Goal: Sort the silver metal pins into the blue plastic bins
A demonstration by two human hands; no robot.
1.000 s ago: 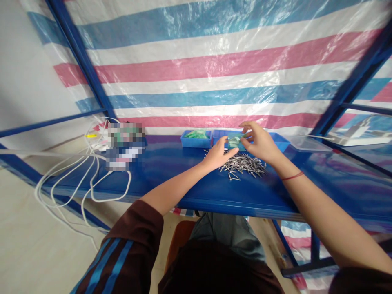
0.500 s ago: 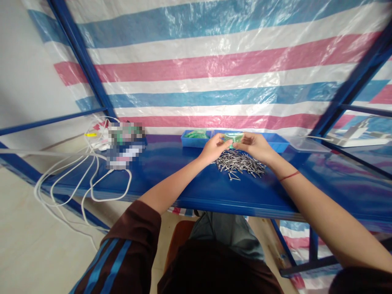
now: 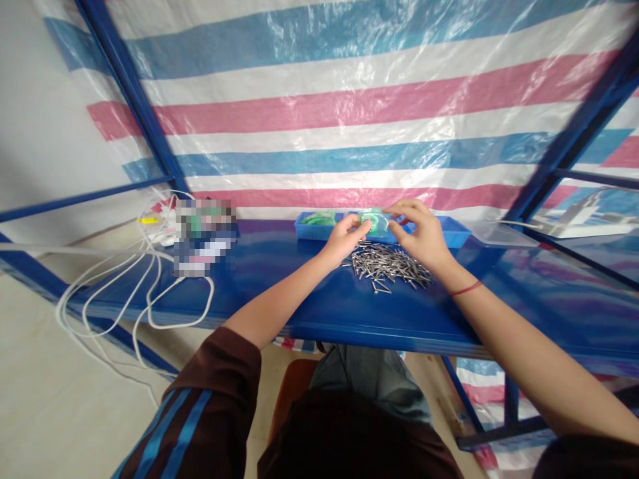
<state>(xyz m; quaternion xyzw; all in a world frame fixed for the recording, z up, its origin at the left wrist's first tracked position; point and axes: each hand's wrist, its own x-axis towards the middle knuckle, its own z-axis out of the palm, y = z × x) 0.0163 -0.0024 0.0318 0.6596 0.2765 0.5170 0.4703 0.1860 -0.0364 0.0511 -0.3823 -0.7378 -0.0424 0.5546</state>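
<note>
My left hand [image 3: 343, 242] pinches a small clear-green plastic bag [image 3: 377, 225] between thumb and fingers, above the back of the blue table. At the bag's right edge, my right hand [image 3: 423, 234] has its thumb and fingers spread apart; whether a fingertip touches the bag is hard to tell. Just below both hands lies a loose heap of metal screws or nails [image 3: 390, 266]. Behind them stands a blue plastic tray [image 3: 453, 233], partly hidden by my hands. Its left part holds more green bags [image 3: 319, 219].
White cables [image 3: 154, 319] loop over the table's left end beside a blurred-out pile [image 3: 204, 233]. A clear plastic sheet or lid [image 3: 492, 234] and a white object [image 3: 589, 216] are at the right. Blue frame posts [image 3: 130, 86] and a striped tarp [image 3: 349, 120] stand behind.
My right thumb and fingers have come off their pinch on the bag and spread, the hand shifting slightly up and right. The left hand keeps the bag.
</note>
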